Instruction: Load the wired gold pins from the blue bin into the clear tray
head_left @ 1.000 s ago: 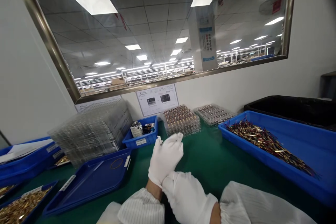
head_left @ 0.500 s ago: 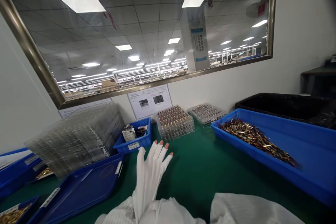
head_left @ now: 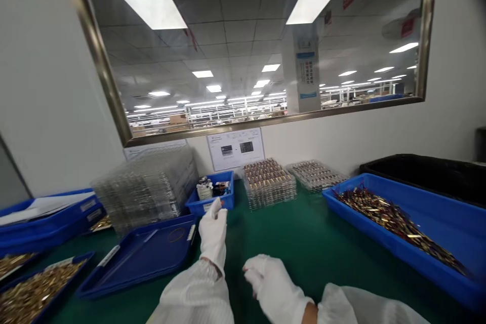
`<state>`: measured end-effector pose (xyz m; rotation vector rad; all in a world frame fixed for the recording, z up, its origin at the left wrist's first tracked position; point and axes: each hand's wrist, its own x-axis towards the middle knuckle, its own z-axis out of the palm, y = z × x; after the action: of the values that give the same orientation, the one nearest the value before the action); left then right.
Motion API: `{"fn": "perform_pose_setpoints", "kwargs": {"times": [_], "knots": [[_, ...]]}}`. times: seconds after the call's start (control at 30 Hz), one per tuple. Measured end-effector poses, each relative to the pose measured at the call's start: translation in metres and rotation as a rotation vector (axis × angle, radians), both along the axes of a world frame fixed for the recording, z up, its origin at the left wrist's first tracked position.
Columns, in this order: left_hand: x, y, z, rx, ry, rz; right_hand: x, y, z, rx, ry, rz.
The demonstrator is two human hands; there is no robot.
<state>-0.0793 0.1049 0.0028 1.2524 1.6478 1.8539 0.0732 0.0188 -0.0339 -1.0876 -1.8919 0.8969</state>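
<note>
My left hand (head_left: 213,230), in a white glove, hovers in front of a small blue bin (head_left: 197,207) that holds a jar and other small items. Its fingers are bent together, and no object shows in them. To the right and lower, my right hand (head_left: 271,283), also gloved in white, is over the green table with its fingers curled inward. Nothing sticks out of that hand; its palm side is hidden. A flat blue tray (head_left: 148,253) with a rubber band in it lies left of my left hand.
Tall stacked clear trays (head_left: 144,187) stand at left. Filled clear trays (head_left: 269,182) sit by the wall, beside a flatter stack (head_left: 315,174). At right is a large blue bin (head_left: 429,207) with thin metal parts. Trays of gold-coloured pieces (head_left: 41,288) lie at lower left.
My left hand's spread fingers have bent together, and its bare fingertips no longer show. My right hand now appears apart from it, to the right. The view has shifted left and levelled.
</note>
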Motion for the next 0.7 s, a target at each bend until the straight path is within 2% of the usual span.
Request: {"fn": "perform_pose_setpoints", "kwargs": {"times": [0.07, 0.17, 0.27, 0.33, 0.43, 0.5, 0.57, 0.7], "knots": [[-0.031, 0.004, 0.006, 0.027, 0.214, 0.234, -0.004, 0.009, -0.002, -0.151, 0.103, -0.067], [-0.073, 0.002, 0.018, 0.03, 0.44, 0.564, -0.011, 0.026, -0.007, -0.281, 0.139, -0.057], [-0.098, 0.001, 0.029, 0.04, 0.538, 0.742, -0.019, 0.042, -0.003, -0.247, 0.061, 0.03], [-0.107, 0.003, 0.034, 0.04, 0.581, 0.777, -0.026, 0.05, 0.011, -0.121, -0.034, 0.123], [-0.116, 0.009, 0.039, 0.021, 0.63, 0.759, -0.044, 0.062, 0.043, 0.072, -0.231, 0.219], [-0.121, 0.014, 0.041, -0.013, 0.651, 0.719, -0.064, 0.073, 0.069, 0.167, -0.369, 0.213], [-0.124, 0.017, 0.041, -0.047, 0.678, 0.667, -0.09, 0.088, 0.095, 0.425, -0.471, 0.19], [-0.129, 0.02, 0.04, -0.112, 0.743, 0.534, -0.157, 0.122, 0.142, 0.6, -0.446, 0.139]]}}
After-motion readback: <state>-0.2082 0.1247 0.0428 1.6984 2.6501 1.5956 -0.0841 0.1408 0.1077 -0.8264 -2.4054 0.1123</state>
